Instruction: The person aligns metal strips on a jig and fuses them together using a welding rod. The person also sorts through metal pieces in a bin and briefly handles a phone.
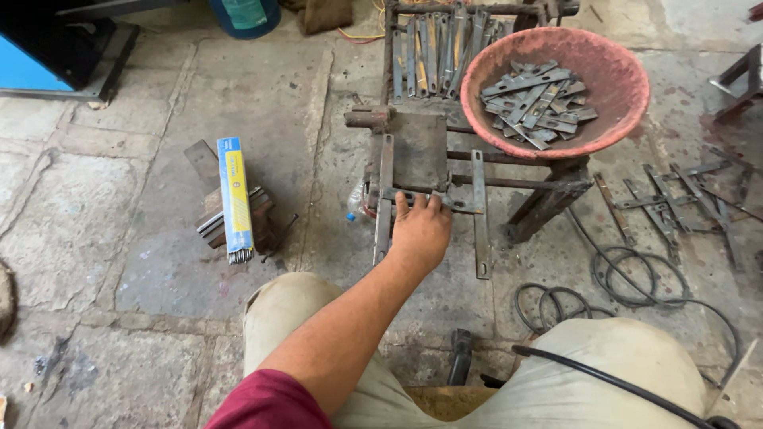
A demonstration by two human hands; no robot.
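Left hand [421, 226] presses open-fingered on crossbar strip [433, 199] laid across two uprights on jig [417, 151]; right hand unseen; bowl [612, 59] of flat pieces untouched.

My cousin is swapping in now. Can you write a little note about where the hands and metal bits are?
Left hand: fingers resting on a flat metal strip laid across two upright strips on the rusty welding stand. No grip can be seen.
Right hand: not in view.
Red bowl on the stand holds cut strips. Box of welding rods lies on the floor, left.
No weld is visible on the frame.
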